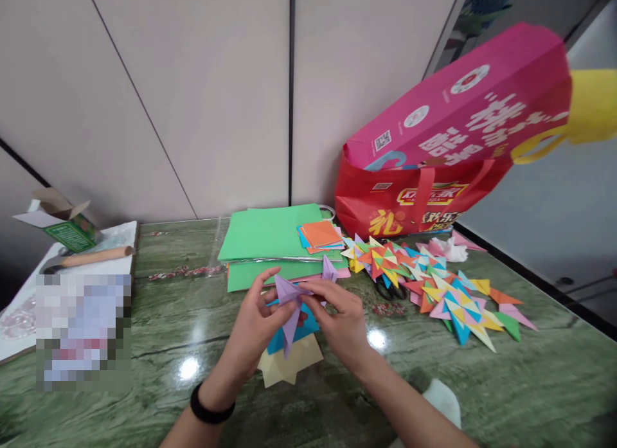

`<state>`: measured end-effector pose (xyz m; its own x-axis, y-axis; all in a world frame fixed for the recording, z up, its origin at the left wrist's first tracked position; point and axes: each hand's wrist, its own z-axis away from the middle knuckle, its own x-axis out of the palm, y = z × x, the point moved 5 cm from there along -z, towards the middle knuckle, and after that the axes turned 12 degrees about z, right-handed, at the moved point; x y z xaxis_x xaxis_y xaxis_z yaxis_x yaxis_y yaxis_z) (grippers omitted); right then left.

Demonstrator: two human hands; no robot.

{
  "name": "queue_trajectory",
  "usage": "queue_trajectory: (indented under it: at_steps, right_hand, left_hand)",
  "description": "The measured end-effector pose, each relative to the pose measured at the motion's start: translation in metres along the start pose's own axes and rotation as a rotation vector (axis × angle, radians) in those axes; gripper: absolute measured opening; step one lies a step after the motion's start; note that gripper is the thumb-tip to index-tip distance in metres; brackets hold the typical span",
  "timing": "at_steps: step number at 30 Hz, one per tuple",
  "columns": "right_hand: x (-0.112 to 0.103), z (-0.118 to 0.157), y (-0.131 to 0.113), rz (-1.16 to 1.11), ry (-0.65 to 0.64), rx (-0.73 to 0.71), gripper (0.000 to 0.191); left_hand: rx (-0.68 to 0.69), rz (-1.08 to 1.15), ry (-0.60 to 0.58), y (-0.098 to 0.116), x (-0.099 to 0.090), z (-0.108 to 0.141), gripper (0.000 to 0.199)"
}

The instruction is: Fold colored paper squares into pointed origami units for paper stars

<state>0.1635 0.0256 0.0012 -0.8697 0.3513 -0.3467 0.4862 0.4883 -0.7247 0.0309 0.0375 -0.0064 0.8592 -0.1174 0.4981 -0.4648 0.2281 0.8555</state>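
A folded purple paper piece (pixel 288 306) is held between both hands above the green marbled table. My left hand (pixel 258 319) has its fingers and thumb closed around the piece's left side. The fingertips of my right hand (pixel 341 310) pinch its upper right part. Under the hands lie blue paper (pixel 306 329) and cream paper (pixel 294 363). Just behind my right hand another purple folded piece (pixel 330 268) rests by the green sheets (pixel 270 232). Small square sheets, orange on top (pixel 319 236), lie on that stack.
Many colourful folded paper stars (pixel 463 306) spread to the right, with black scissors handles (pixel 391 290) beside them. Behind stands a red bag (pixel 376 194) holding a pink bag (pixel 520 88). At left are an open box (pixel 72 232) and a wooden-handled tool (pixel 96 256).
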Motion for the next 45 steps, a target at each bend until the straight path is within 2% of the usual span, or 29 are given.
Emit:
queue_trajectory:
  at_steps: [5,10,13,16,22,26,35,40,45]
  right_hand:
    - [0.003,0.001,0.001,-0.032,-0.047,0.056,0.017]
    - [0.003,0.000,-0.004,-0.021,-0.066,-0.025,0.018]
    - [0.004,0.001,-0.003,-0.056,-0.079,-0.020,0.020]
    - [0.009,0.001,0.002,-0.180,-0.140,0.069,0.019]
    - [0.024,0.003,0.020,-0.559,-0.327,0.421,0.016]
    - [0.028,0.006,0.026,-0.707,-0.339,0.586,0.021]
    - [0.032,0.012,0.026,-0.827,-0.404,0.755,0.032]
    - [0.035,0.015,0.029,-0.854,-0.476,0.765,0.035]
    - [0.035,0.016,0.031,-0.839,-0.458,0.752,0.032]
  left_hand:
    - [-0.005,0.001,0.064,0.001,-0.003,0.000,0.066]
    - [0.019,-0.052,0.064,0.001,-0.003,0.000,0.064]
    - [0.046,-0.098,0.062,0.002,-0.003,0.000,0.060]
    - [0.058,-0.115,0.056,0.004,-0.003,0.000,0.056]
    - [0.094,-0.166,0.057,0.010,-0.006,0.000,0.056]
    - [0.090,-0.189,0.029,0.010,-0.006,-0.001,0.059]
    - [0.101,-0.237,-0.023,0.008,-0.003,0.001,0.064]
    - [0.086,-0.249,-0.023,0.008,-0.001,0.001,0.059]
    - [0.069,-0.217,-0.008,0.004,-0.002,-0.001,0.050]
